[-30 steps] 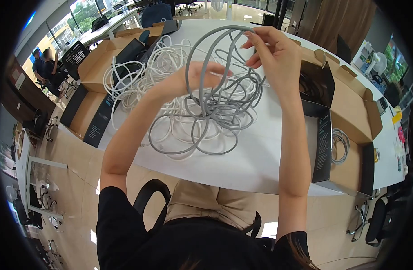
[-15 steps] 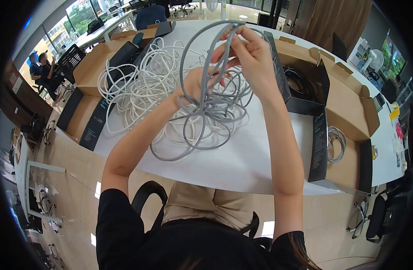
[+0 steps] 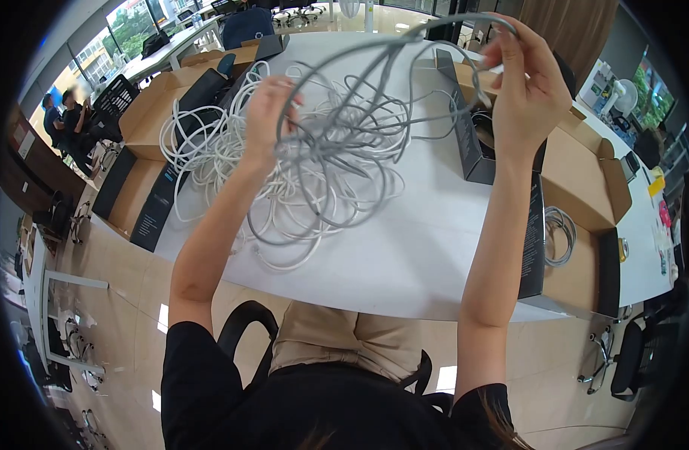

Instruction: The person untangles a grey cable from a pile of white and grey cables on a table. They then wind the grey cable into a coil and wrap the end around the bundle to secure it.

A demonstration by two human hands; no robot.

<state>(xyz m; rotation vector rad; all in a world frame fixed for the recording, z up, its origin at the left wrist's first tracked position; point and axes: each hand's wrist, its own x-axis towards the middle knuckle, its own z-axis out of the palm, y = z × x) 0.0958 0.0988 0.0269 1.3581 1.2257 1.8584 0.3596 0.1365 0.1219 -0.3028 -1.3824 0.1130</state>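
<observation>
A tangled grey cable (image 3: 325,144) hangs over the table between my two hands, its loops spread wide. My left hand (image 3: 266,118) is closed on the left side of this tangle. Up at the right, my right hand (image 3: 530,86) pinches a strand of the same grey cable, which arches from there back to the knot of loops. Beneath and behind lies a loose heap of white cables (image 3: 213,161), partly covered by the grey loops.
An open cardboard box (image 3: 127,191) stands at the left. To the right are a black box (image 3: 475,154), partly behind my right hand, and another open box (image 3: 584,262) with a coiled grey cable (image 3: 559,236). Two people (image 3: 68,124) sit in the far left background.
My hands have moved apart. The right one went up and to the right, drawing out a grey strand; the left one shifted left, and the grey loops spread between them.
</observation>
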